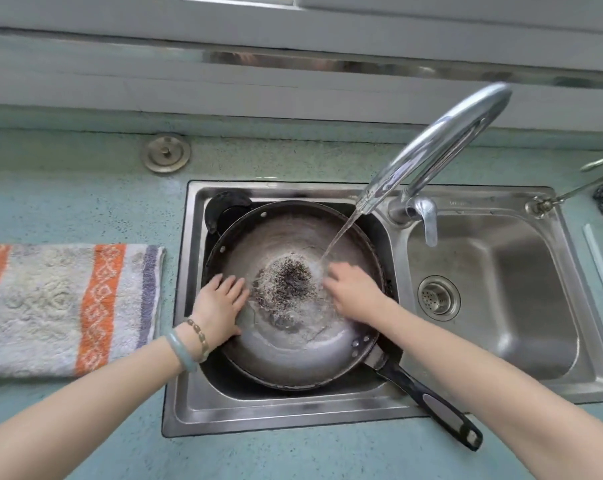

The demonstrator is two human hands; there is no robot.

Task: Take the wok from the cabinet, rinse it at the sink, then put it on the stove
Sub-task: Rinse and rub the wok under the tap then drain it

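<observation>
1. Desk (224, 459) nearest, under both forearms: teal, speckled, matte. Bare there.
2. Wok (286, 348) handle pokes out toward the camera, below and just right of the right hand (357, 292), over the sink (186, 341) rim onto the desk. Black, with a grey insert and a hang hole at the end.
3. Wok sits in the sink's left basin and nearly fills it. Round, shallow, dark rim, rivets by the handle. Inside is dull grey metal, worn and wet.
4. Left hand (220, 306) is flat and open, palm down on the inner wall, fingers spread. Holding nothing. Jade-like bangle and bead bracelet on that wrist.
5. Right hand also looks open, fingers down on the wet floor of the wok where the stream lands. No sponge or cloth seen under it; looks like bare-hand rubbing.
6. Between the hands: dark speckled patch at the wok's centre, shallow water pooling around it.
7. Progress, my read: wok is out of the cabinet, rinse is midway. Left: finish, tip the water out, shut the tap (435, 150), carry to the stove. Stove isn't in view.
8. Left of the left hand: striped towel (68, 306) on the desk, nubby terry, orange and purple bands.
9. Beyond the right hand: chrome gooseneck tap, running. Right basin is brushed steel with a strainer drain.
</observation>
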